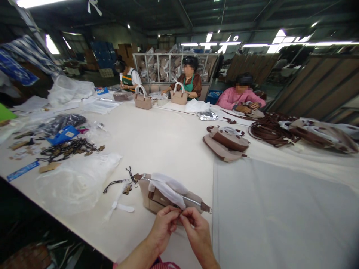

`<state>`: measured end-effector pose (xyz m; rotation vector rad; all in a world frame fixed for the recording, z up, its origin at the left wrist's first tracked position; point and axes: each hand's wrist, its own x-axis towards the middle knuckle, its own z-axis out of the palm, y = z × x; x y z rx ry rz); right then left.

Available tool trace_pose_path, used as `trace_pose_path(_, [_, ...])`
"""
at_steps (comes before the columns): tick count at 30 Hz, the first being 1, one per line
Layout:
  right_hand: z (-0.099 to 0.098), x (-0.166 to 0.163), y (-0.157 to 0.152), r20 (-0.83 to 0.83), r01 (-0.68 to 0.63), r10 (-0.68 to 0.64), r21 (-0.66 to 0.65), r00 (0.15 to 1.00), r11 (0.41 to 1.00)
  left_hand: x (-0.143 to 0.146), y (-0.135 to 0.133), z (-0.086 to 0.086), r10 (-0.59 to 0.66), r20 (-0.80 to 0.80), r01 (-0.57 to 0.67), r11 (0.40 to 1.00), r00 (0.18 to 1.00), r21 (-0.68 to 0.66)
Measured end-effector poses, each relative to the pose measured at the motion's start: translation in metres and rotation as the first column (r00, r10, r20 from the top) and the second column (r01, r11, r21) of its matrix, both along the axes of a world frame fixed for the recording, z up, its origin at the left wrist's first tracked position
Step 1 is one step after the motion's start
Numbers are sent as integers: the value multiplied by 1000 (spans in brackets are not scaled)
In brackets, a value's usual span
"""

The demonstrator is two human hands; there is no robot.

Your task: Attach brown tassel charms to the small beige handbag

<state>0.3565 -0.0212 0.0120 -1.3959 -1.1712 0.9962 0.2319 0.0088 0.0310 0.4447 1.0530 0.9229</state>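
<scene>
Both hands meet at the near table edge: left hand (164, 224) and right hand (196, 226) pinch, fingertips together, something small at the near side of the beige handbag (157, 198); what is pinched is too small to tell. Handbag lies on its side on the white table (157, 142), just beyond the hands, white tissue wrap (168, 186) over its handle. Judged light, soft-sided, probably keeps its shape; body takes a firm hold, tissue tears easily. Brown end tab (205, 206) with metal fitting looks stiff enough to grip. Clear plastic bag (75, 183) left of the handbag: contents not discernible. Dark hang-tag cord (123, 183) lies beside the bag's far end.
</scene>
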Motion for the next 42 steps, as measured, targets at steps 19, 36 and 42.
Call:
trace_pose_path(19, [-1,-3,2,-269,13,-43,-112,962,994,-5,2,2,-85,-230,140,962,969,233])
trace_pose_path(36, [6,-1,4,-591,-111,-4,-159,807,981,-15,0,2,-88,-561,408,780,823,475])
trace_pose_path(42, [4,3,1,-516,-84,-30,-195,856,977,-13,-3,0,-183,-477,403,817,859,411])
